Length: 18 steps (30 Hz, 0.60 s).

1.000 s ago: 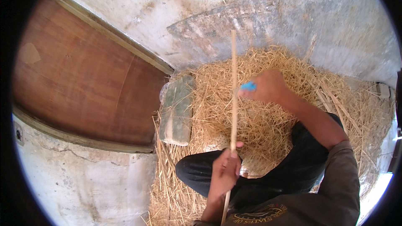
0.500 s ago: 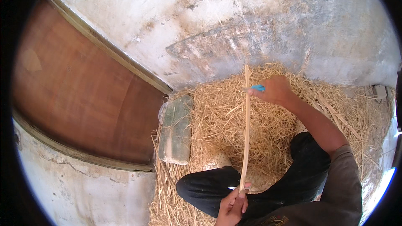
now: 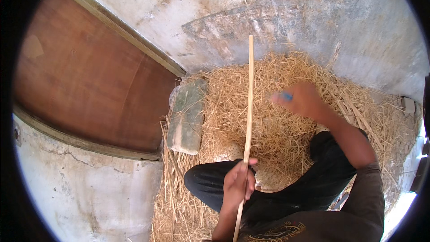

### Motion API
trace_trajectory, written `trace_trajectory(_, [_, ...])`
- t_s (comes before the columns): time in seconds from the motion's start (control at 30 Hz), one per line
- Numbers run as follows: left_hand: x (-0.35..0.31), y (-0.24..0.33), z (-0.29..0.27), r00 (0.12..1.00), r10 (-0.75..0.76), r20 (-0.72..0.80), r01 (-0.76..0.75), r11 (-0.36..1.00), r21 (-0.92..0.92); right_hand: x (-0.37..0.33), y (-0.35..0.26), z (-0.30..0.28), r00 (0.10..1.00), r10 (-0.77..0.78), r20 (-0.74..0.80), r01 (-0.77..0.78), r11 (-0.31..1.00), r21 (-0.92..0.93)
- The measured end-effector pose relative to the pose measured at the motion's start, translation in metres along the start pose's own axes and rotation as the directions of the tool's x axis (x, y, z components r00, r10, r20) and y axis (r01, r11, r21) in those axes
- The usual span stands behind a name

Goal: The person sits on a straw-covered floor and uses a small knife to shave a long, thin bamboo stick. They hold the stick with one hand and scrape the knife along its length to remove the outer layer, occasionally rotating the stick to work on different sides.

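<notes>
A long, pale strip of split wood or bamboo [image 3: 249,107] stands nearly upright in front of me, its far end reaching toward the wall. My left hand [image 3: 238,181] is wrapped round its lower part, above my bent leg. The strip's near end passes below that hand toward my shirt. To the right of the strip, and apart from it, my right hand [image 3: 304,101] is closed on a small blue-handled tool [image 3: 285,96]. Motion smears this hand, and the tool's working end is too blurred to make out.
Loose shavings [image 3: 273,78] cover the floor around my folded legs. At the left, a worn greenish block-shaped bundle [image 3: 188,114] lies beside a brown wooden panel [image 3: 94,76] with a timber frame. A stained plaster wall [image 3: 309,22] rises behind. Thin strips [image 3: 351,107] lie at the right.
The tool was at the strip's upper part; my right hand now holds it away to the right. My left hand grips farther up the strip, and the strip's far end sits higher and farther left.
</notes>
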<state>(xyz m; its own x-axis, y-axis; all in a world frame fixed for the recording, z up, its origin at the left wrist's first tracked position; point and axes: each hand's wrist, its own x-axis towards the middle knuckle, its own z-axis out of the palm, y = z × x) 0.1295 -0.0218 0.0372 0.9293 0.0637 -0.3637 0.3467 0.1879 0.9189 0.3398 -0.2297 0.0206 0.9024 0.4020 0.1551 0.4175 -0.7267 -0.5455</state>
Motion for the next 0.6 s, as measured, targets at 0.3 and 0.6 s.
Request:
trace_trajectory(0.3, [0.020, 0.014, 0.020, 0.995, 0.045, 0.093, -0.027, 0.982, -0.189, -0.031, -0.032, 0.025, 0.918, -0.389, -0.074, 0.389, 0.921, -0.007])
trace_trajectory(0.6, [0.002, 0.012, 0.028, 0.992, 0.018, 0.126, -0.030, 0.995, 0.096, 0.021, 0.011, -0.001, 0.975, 0.016, -0.220, -0.063, 0.976, -0.209])
